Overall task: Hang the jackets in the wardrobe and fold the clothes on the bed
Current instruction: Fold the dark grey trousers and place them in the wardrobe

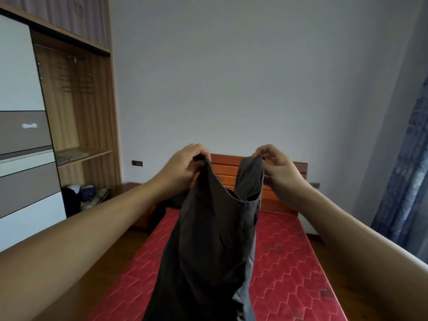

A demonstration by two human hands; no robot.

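A pair of dark brown trousers (208, 246) hangs in the air over the bed, waistband up. My left hand (185, 167) pinches the left end of the waistband and my right hand (278, 167) pinches the right end, both at chest height. The legs drop out of view at the bottom edge. Under them lies the bed with a red patterned mattress (289, 262) and a red-brown wooden headboard (231, 165). A dark garment (176, 200) shows partly behind the trousers near the head of the bed.
An open wooden wardrobe (76, 107) stands at the left, with a hanging rail, a shelf and a heap of clothes (83, 198) at its bottom. White and grey drawer fronts (23, 133) are beside it. A blue curtain (407, 170) hangs at the right.
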